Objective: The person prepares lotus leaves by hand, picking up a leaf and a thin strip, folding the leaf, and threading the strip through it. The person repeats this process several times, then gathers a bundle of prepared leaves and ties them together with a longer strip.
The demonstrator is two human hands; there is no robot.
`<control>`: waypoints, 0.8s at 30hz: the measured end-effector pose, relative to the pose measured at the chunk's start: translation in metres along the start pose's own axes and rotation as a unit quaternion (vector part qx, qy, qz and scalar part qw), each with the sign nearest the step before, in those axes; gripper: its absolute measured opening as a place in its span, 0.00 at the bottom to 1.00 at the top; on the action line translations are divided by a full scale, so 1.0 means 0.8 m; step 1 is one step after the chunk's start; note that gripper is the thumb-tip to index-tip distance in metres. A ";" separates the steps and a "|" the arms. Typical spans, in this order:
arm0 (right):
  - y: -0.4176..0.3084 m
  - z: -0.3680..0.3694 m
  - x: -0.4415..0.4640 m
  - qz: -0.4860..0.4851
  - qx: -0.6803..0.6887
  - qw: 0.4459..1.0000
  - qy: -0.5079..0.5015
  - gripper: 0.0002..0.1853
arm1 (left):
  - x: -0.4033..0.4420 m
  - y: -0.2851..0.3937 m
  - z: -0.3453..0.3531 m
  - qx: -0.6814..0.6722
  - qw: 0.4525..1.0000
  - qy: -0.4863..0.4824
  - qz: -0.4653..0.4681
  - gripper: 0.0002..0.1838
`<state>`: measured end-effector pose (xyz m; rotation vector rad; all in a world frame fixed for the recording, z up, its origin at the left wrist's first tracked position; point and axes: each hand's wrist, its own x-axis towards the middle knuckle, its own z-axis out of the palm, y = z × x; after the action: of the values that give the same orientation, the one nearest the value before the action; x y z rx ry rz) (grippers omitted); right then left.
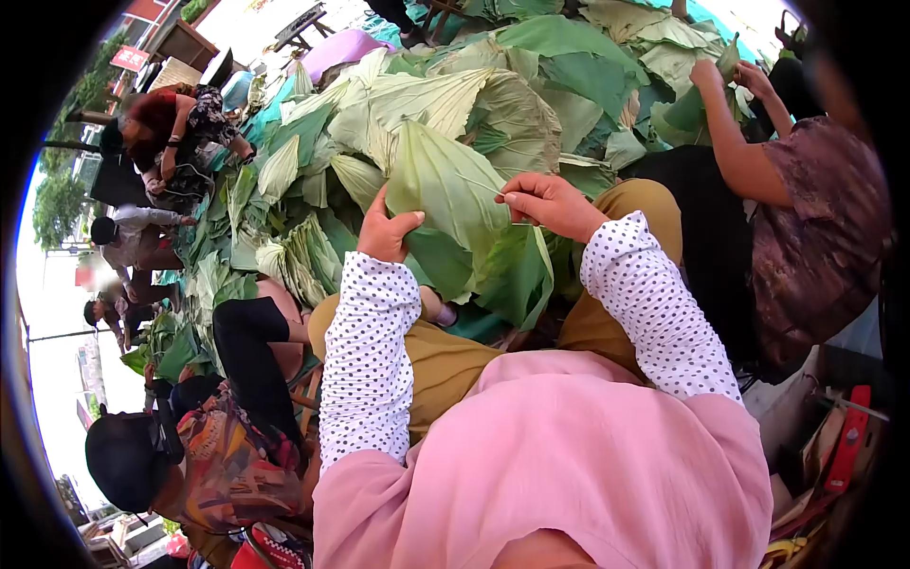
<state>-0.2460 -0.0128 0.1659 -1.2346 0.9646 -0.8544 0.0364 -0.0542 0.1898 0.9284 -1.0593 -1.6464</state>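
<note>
A large pale green leaf with fanned veins is held up before my lap. My left hand pinches its left edge between thumb and fingers. On the other side, my right hand is closed on a thin pale strand that lies across the leaf. Darker green leaf parts hang below, over my knees. Dotted white sleeves cover both my forearms.
A big heap of green and drying leaves spreads ahead. At the right a person handles a leaf. Another in a black cap sits at the lower left, with more people farther left. A red tool lies at the right.
</note>
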 end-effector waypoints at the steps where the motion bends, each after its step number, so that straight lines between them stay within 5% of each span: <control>1: 0.003 0.000 0.001 -0.001 -0.007 1.000 0.001 0.10 | 0.002 -0.008 -0.001 -0.001 0.999 -0.012 -0.048 0.40; 8: 0.012 0.005 0.000 0.012 -0.015 0.999 0.026 0.12 | 0.001 -0.026 0.015 -0.003 0.990 -0.070 -0.124 0.32; 10: 0.018 0.006 0.003 -0.038 -0.046 0.998 0.017 0.12 | 0.004 -0.029 0.021 0.090 0.989 -0.038 -0.112 0.30; 14: 0.021 -0.001 0.005 -0.034 -0.020 0.998 0.045 0.12 | 0.011 -0.038 0.015 0.062 0.990 -0.004 -0.124 0.24; 24: -0.001 -0.009 0.002 -0.017 0.024 0.993 0.115 0.13 | 0.006 -0.026 0.018 -0.001 0.988 0.005 -0.152 0.25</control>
<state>-0.2524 -0.0171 0.1661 -1.1315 1.1024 -1.0580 0.0157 -0.0515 0.1744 1.1387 -0.9429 -1.8869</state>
